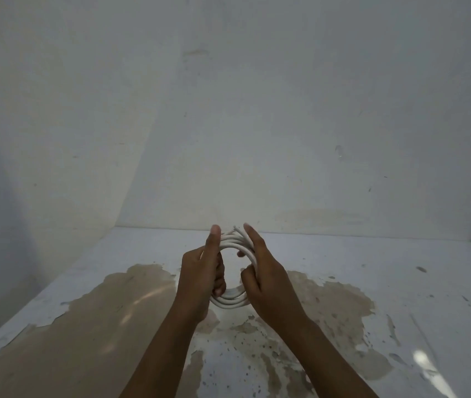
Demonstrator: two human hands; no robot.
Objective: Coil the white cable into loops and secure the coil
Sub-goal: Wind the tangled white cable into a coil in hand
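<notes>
White cable (230, 300), wound into several loops, is held up between both hands above the worn table (372, 282), well clear of its surface; the coil's left side is gripped in the curled fingers of the left hand (200, 275) with the thumb raised straight, while the right side is clasped by the right hand (266, 278), fingers curled round the strands. A free cable end (235, 228) is seen poking out at the top, not yet tucked. Should either grip be relaxed before that end is wrapped, the springy loops would likely fan apart and the coil be lost.
</notes>
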